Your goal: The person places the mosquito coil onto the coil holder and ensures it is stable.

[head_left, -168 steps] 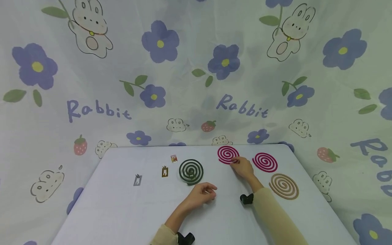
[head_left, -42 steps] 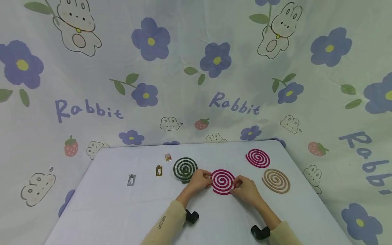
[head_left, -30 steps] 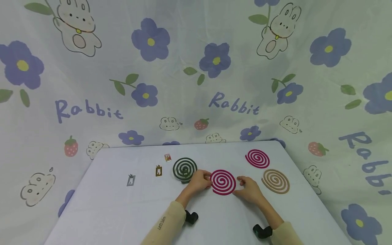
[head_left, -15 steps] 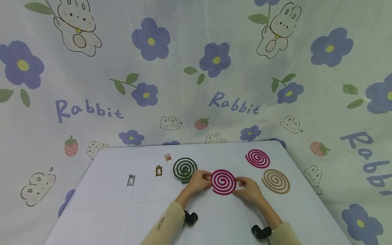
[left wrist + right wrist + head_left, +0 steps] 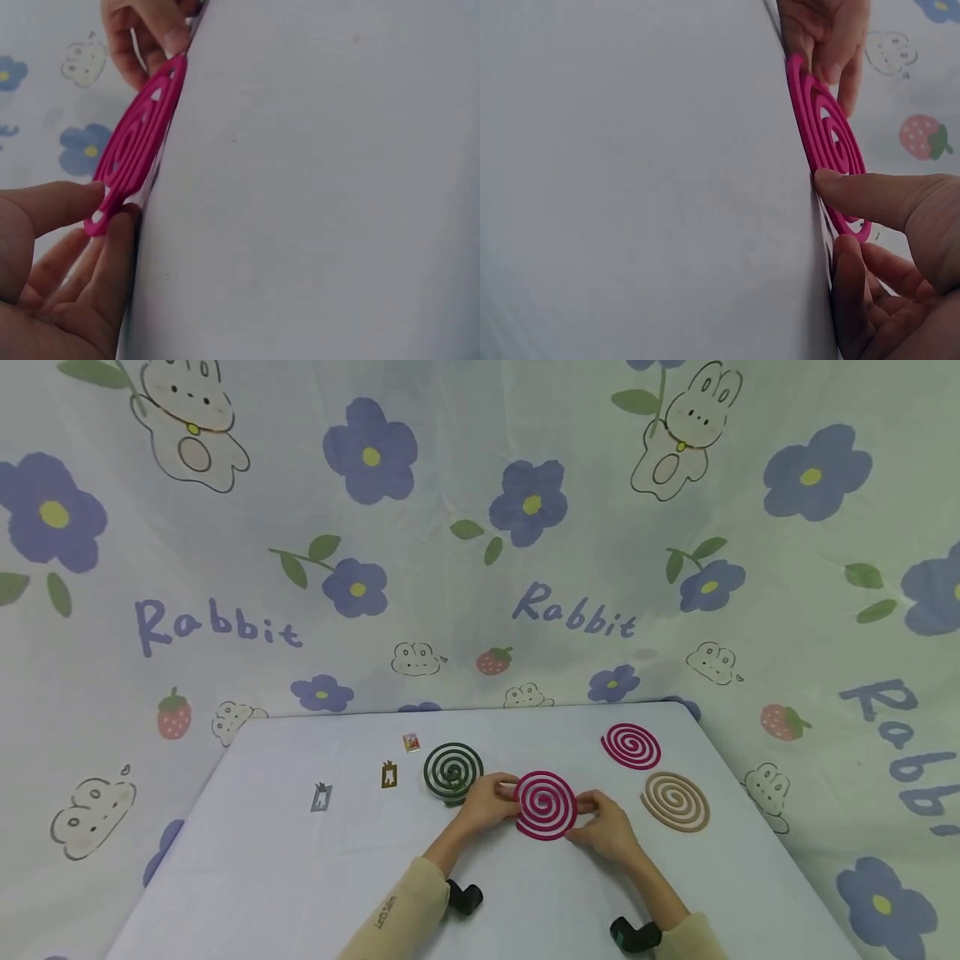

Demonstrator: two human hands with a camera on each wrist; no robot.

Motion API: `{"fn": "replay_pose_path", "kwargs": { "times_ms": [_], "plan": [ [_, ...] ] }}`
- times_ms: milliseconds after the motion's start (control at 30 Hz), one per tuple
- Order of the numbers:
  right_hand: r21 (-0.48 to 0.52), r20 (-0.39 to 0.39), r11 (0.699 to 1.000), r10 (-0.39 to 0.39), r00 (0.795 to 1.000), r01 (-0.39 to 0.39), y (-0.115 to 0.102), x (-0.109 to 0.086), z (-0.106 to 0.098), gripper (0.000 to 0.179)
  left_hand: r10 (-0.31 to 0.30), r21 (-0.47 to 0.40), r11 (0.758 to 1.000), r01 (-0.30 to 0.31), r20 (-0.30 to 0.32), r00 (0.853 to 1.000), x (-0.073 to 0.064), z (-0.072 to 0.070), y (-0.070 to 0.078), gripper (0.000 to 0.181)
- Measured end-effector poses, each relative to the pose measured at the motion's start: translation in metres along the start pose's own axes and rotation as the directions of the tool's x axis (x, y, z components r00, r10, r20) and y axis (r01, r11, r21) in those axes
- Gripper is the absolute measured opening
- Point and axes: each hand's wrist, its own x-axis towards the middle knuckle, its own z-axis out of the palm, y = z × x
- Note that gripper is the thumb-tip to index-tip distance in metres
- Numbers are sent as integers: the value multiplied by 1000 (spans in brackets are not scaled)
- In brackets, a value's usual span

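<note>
Both hands hold a magenta mosquito coil [image 5: 543, 802] by opposite edges, near the middle of the table. My left hand [image 5: 483, 802] pinches its left edge, thumb on top and fingers underneath, as the left wrist view shows on the coil [image 5: 156, 139]. My right hand [image 5: 609, 832] grips the right edge, thumb over the rings and fingertips below the rim. In the right wrist view the coil [image 5: 803, 112] appears nearly edge-on, close over the white cloth. Just behind my left hand lies a dark green coil [image 5: 452, 774], partly covered by it.
A second magenta coil [image 5: 631, 746] lies at the back right, with a tan coil [image 5: 677, 802] in front of it. On the left are a silver stand [image 5: 321, 797], a gold-coloured stand [image 5: 389, 774] and a small printed packet [image 5: 411, 742]. A patterned curtain [image 5: 450, 552] rises behind the table.
The magenta coil came from the back of the table to between my hands. My right fingers came off its edge about a second ago, then gripped it again; it now looks slightly raised.
</note>
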Motion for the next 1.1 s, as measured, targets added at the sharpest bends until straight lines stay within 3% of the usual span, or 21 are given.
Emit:
{"fn": "replay_pose_path", "kwargs": {
  "times_ms": [167,300,400,800,1033,1100],
  "plan": [
    [189,3,981,39,999,-39,-6,-4,10,53,-32,-68,997,30,-34,999,-7,2,-4,43],
    [395,34,912,107,994,-111,-17,-10,18,52,-57,-152,987,48,-54,997,-19,1,-3,44],
    [486,49,863,134,990,-141,-24,-13,23,53,-72,-238,970,55,-64,995,-26,0,-3,45],
    [576,72,795,183,980,-191,-47,-18,33,53,-100,-471,879,73,-32,995,-45,-10,-8,49],
    [559,105,809,151,983,-184,-51,-22,41,47,-150,-535,837,116,-20,989,-55,-13,-11,50],
    [554,116,812,147,982,-186,-51,-23,42,46,-163,-533,837,126,-22,986,-59,-14,-11,48]
  ]
}}
